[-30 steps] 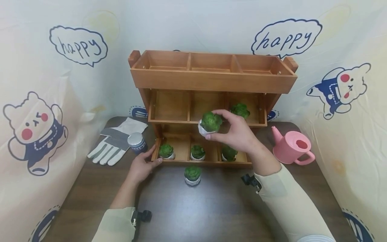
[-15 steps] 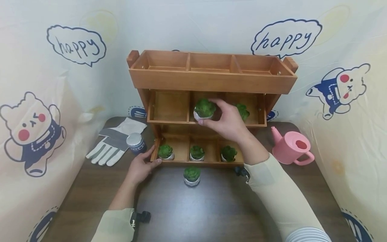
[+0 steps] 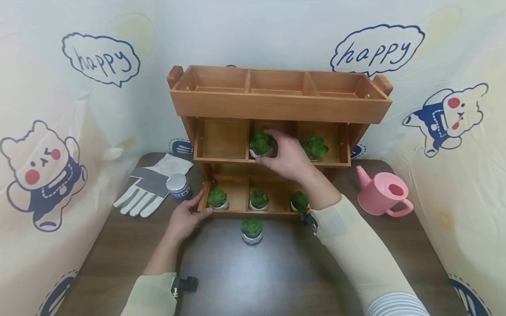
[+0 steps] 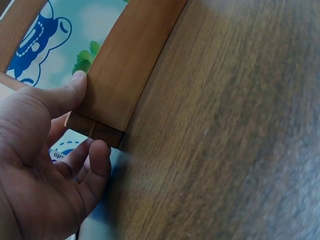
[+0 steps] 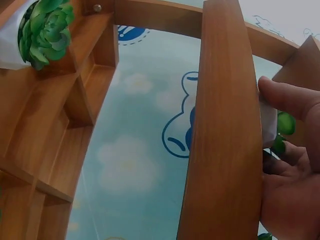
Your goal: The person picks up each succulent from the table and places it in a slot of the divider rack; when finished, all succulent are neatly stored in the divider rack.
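Note:
In the head view my right hand (image 3: 290, 158) holds a small potted succulent (image 3: 262, 143), thumb and fingers around its white pot, in the middle compartment of the wooden shelf's (image 3: 276, 107) second tier. The right wrist view shows the pot (image 5: 268, 122) partly hidden behind the front board. Another succulent (image 3: 315, 148) sits in the compartment to the right. My left hand (image 3: 186, 221) grips the bottom tier's left front corner; its thumb presses on the board (image 4: 122, 75) in the left wrist view.
Three succulents stand along the bottom tier, the leftmost one (image 3: 217, 199) near my left hand. One more succulent (image 3: 251, 230) is on the table before the shelf. A glove (image 3: 154, 184) and a lidded jar (image 3: 179, 186) lie left, a pink watering can (image 3: 382, 193) right.
My right hand has carried the succulent up and leftward from in front of the shelf into the second tier's middle compartment. The left hand has stayed on the corner.

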`<state>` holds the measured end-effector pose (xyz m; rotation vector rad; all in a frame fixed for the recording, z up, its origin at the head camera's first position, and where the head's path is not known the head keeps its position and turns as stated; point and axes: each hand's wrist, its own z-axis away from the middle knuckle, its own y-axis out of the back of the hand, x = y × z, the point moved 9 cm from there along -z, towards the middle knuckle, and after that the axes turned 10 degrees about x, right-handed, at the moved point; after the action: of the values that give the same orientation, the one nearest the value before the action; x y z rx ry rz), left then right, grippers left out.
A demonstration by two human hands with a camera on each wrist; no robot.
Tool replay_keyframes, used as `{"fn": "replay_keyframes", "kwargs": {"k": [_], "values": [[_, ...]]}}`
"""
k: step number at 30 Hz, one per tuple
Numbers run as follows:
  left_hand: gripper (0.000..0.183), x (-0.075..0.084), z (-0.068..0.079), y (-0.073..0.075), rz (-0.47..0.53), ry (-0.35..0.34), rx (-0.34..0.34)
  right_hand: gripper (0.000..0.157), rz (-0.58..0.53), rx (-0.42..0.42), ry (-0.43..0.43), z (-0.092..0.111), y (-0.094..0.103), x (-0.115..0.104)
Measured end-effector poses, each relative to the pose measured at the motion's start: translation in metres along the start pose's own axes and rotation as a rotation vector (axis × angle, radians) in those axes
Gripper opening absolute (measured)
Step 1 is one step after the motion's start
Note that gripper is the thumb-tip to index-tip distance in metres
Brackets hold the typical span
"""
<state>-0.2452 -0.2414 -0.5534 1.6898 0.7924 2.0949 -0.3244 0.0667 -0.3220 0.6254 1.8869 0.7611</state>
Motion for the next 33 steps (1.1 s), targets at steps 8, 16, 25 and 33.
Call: {"fn": "replay_keyframes", "kwargs": {"k": [8,16,25,33], "values": [[0.084,0.003,0.002,-0.001,0.002,-0.006,0.006,0.079,0.010,-0.064,-0.026,0.003,-0.001,0.005],[0.083,0.002,0.000,0.000,0.020,0.002,0.020,0.083,-0.083,-0.045,0.011,0.009,0.008,0.006],[0.083,0.000,0.002,-0.001,0.009,0.011,0.011,0.081,-0.228,-0.004,-0.009,0.026,0.017,0.010],[0.083,0.001,0.002,-0.001,0.015,0.018,0.005,0.074,-0.337,0.042,0.011,0.039,0.028,0.014]]}}
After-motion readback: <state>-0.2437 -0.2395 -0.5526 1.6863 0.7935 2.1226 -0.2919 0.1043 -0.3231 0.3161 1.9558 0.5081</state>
